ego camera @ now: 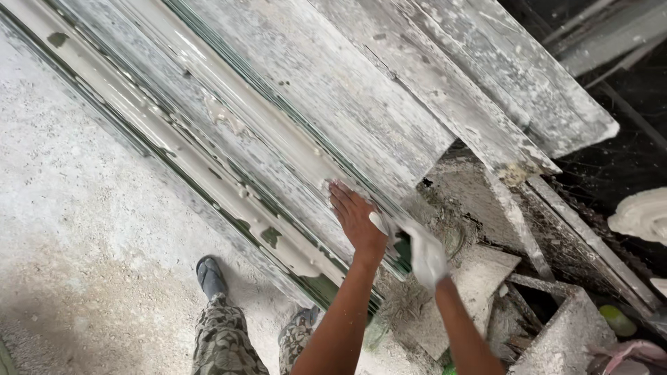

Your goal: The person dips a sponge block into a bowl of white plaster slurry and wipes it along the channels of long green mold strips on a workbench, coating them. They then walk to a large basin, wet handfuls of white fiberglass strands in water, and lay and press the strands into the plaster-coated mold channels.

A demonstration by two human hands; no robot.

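Head view looks down on a long moulded plaster strip (pixel 229 139) that runs slantwise from the top left corner of the table (pixel 389 90) down to its near end by the person's legs. The strip is pale grey-white, ribbed lengthwise with glossy wet grooves, and shows dark green patches where the coating is thin. Rough, plaster-crusted boards (pixel 486 76) lie along its right side. The left hand (pixel 356 219) lies flat on the strip near its lower end, fingers stretched out and close together, palm down. The right hand (pixel 424 253), caked in white plaster, sits just beside it at the strip's near edge; whether it grips anything I cannot tell
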